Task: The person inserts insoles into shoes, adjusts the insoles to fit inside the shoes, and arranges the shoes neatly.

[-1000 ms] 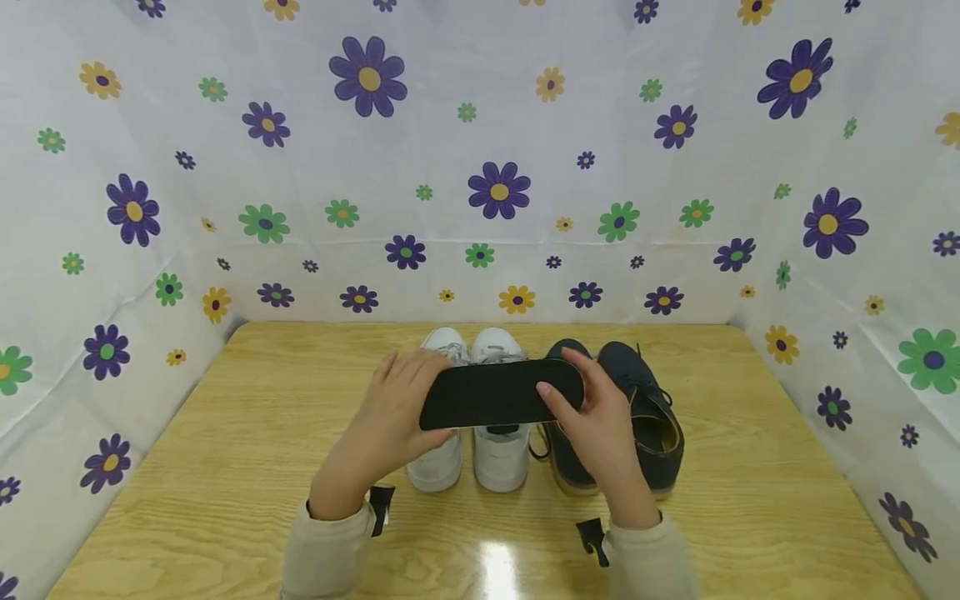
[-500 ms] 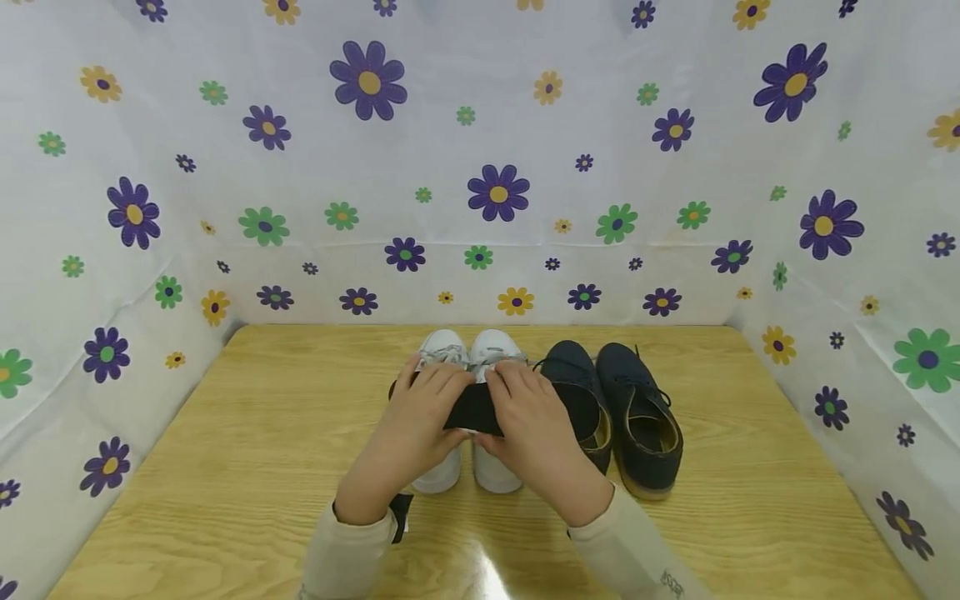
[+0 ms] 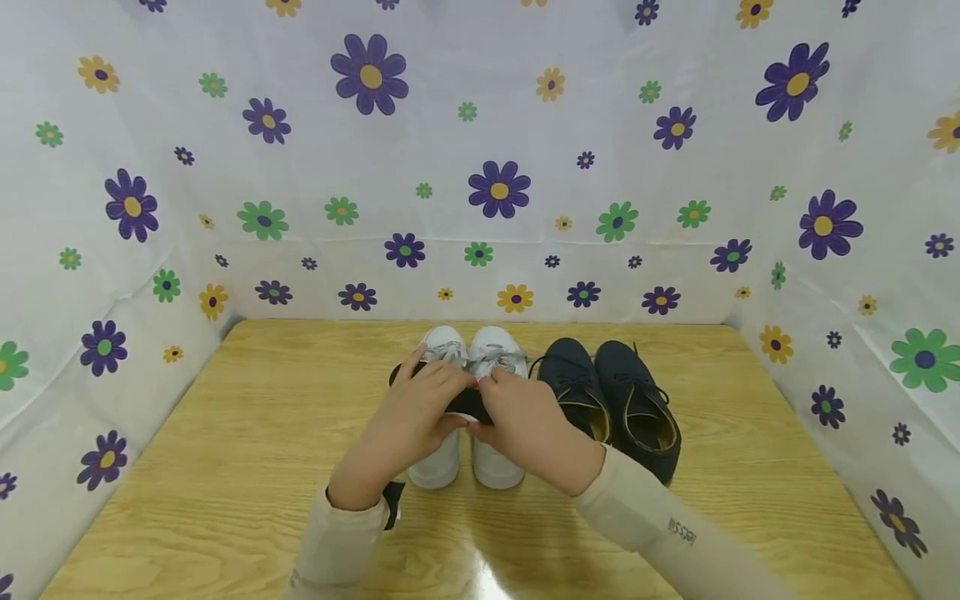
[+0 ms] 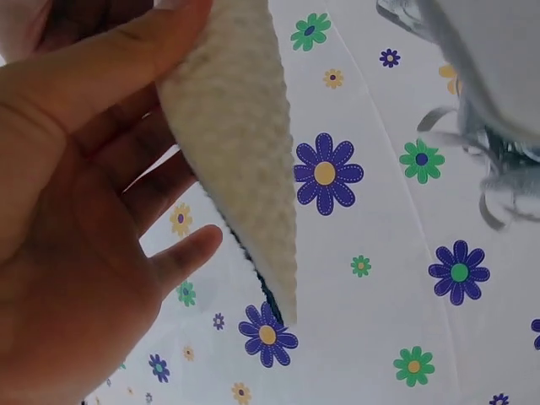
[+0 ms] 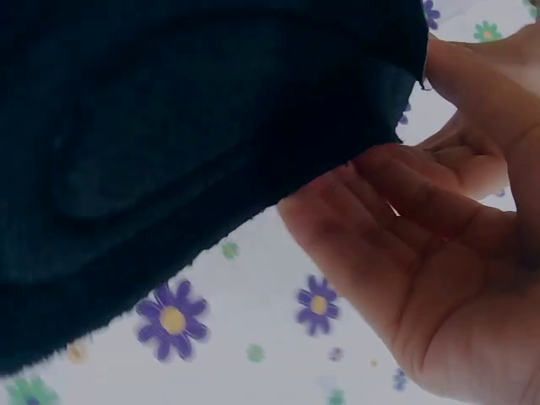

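Observation:
An insole, black on one face, is held by both hands above the white shoes. My left hand pinches it with thumb and fingers; a dark end shows behind that hand. My right hand grips it close beside the left, its fingertips near the left ones. The insole's right part is hidden in the head view. In the left wrist view, the insole shows a cream, fleecy face. In the right wrist view, the insole's dark face has a moulded outline, and the right fingers lie along its edge.
Under the hands stand a left white shoe and a right white shoe, toes toward the back. Two navy lace-up shoes, an inner one and an outer one, stand to their right. Flowered cloth encloses the wooden table.
My right hand has moved left from the insole's rounded right end to beside the left hand. The insole's right part, visible half a second ago, has dropped from view behind the right hand.

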Available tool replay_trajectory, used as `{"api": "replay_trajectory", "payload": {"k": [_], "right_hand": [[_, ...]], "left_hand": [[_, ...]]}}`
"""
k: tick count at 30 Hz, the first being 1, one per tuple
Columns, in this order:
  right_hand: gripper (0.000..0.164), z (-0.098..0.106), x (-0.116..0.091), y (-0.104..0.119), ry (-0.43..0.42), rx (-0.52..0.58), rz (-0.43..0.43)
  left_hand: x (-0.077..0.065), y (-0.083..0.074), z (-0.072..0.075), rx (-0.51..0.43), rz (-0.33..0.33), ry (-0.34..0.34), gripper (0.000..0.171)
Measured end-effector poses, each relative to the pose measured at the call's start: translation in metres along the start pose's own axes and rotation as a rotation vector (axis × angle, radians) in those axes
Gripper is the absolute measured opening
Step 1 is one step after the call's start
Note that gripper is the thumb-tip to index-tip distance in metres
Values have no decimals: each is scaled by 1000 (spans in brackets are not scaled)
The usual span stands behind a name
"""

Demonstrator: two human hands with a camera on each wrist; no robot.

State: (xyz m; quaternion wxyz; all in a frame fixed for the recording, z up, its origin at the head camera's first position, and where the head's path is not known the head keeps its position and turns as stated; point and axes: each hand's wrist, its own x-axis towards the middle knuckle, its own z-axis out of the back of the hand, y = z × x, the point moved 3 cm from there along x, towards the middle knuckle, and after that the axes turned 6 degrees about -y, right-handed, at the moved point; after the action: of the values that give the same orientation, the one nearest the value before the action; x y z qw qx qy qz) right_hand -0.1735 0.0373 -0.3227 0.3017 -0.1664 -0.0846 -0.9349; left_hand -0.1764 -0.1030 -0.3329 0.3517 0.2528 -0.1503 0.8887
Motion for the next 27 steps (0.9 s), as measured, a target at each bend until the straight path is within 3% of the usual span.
{"api": "replay_trajectory", "payload": {"k": [8, 10, 13, 15, 17, 19, 21, 24, 27], "right_hand": [[31, 2, 23, -25, 180, 349, -49], [33, 3, 28, -32, 204, 410, -91], [31, 2, 32, -44, 242, 528, -205], [28, -2, 33, -51, 271, 632, -299], [25, -7, 31, -56, 303, 751, -400], [23, -12, 27, -57, 332, 863, -473], [22, -18, 24, -54, 353, 933, -505], [22, -24, 21, -47, 369, 967, -497], [23, -27, 19, -41, 359, 964, -465]], "left_hand": [[11, 15, 12, -9, 10, 82, 58], [13, 21, 19, 0, 29, 33, 64], [12, 34, 30, 25, 80, -106, 65], [10, 43, 32, 31, 105, -187, 56], [7, 52, 28, 38, 117, -202, 42], [5, 58, 18, 27, 116, -151, 29], [4, 61, 4, 32, 107, -60, 24], [2, 64, -18, 58, 97, 77, 24], [-1, 68, -37, 120, 90, 159, 32]]}}
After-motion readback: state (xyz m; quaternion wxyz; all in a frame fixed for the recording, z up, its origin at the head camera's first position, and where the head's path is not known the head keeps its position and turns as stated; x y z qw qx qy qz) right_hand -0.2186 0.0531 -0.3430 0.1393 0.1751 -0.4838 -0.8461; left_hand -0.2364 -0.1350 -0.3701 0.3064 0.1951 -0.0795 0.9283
